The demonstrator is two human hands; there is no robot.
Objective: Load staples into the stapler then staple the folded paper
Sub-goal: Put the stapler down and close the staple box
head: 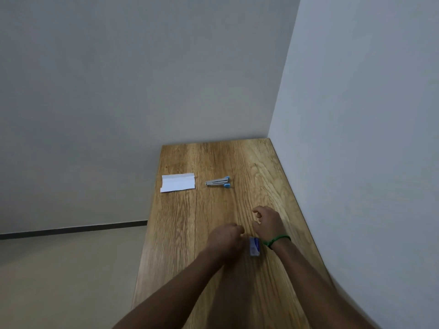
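Note:
A small silver stapler [218, 181] with blue ends lies on the wooden table [213, 210], far from me. To its left lies the folded white paper [177, 183]. A small blue staple box [255, 246] lies close to me, between my two wrists. My left hand [226, 237] hovers just left of the box with its fingers loosely curled and nothing in them. My right hand [268, 222], with a green band at the wrist, is above and beyond the box, fingers loosely curled, holding nothing.
The table stands in a room corner, with a grey wall [356, 162] along its right edge and another behind its far edge. The left table edge drops to a pale floor [59, 281].

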